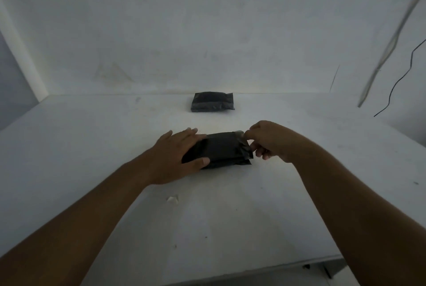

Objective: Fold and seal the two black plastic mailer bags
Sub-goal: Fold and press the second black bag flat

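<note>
Pins the near mailer bag under the left hand, fingers straight; pinches its corner between curled right hand fingertips. Probably sealing this one; next calls for pressing the flap down. Leaves the far mailer bag, already folded, well beyond the fingertips.

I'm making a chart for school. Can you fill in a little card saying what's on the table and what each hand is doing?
near bag: black, folded, on the white table
far bag: black, folded, alone by the wall
left hand: presses flat on the near bag's left end
right hand: pinches the near bag's far right corner
white scrap: small, nearer the person
</note>
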Tool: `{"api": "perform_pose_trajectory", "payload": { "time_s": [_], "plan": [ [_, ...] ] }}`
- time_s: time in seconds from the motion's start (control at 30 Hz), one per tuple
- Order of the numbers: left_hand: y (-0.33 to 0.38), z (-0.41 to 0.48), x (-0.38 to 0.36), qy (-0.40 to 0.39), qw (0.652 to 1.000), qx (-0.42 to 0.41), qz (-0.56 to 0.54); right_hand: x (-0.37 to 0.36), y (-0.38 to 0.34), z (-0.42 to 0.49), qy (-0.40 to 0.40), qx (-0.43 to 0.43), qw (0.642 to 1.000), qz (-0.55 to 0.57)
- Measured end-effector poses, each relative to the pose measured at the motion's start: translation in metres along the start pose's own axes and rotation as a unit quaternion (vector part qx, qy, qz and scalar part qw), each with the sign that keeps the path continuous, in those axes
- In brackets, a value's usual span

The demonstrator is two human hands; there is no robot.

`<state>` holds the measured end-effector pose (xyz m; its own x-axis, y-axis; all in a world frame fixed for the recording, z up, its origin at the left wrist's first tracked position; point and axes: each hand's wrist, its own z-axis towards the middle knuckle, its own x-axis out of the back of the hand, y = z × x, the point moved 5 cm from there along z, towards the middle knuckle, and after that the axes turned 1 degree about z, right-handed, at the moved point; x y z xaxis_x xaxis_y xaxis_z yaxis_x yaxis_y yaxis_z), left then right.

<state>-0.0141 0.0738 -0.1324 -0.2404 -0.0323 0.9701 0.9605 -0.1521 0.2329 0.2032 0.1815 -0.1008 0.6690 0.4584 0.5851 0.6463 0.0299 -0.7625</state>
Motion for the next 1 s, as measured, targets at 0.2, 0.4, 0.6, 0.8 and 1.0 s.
{"api": "perform_pose_trajectory", "payload": {
  "time_s": [0.2, 0.4, 0.6, 0.8, 1.0],
  "plan": [
    [-0.003, -0.003, -0.007, -0.028, 1.000, 0.004, -0.001, -0.003, 0.016, 0.002, 0.049, 0.015, 0.997, 0.055],
    [-0.007, -0.006, -0.012, -0.024, 0.999, 0.012, 0.025, -0.004, 0.018, 0.000, 0.109, 0.033, 0.992, 0.051],
    [-0.006, -0.003, -0.019, -0.029, 0.999, 0.023, 0.030, -0.019, 0.029, 0.002, 0.092, 0.045, 0.992, 0.078],
    [-0.010, -0.006, -0.023, -0.010, 1.000, 0.020, 0.020, -0.014, 0.028, -0.005, 0.176, 0.048, 0.983, 0.036],
    [-0.001, -0.001, -0.013, 0.011, 0.999, 0.024, 0.040, -0.026, 0.026, -0.020, 0.058, -0.031, 0.995, 0.077]
  ]
}}
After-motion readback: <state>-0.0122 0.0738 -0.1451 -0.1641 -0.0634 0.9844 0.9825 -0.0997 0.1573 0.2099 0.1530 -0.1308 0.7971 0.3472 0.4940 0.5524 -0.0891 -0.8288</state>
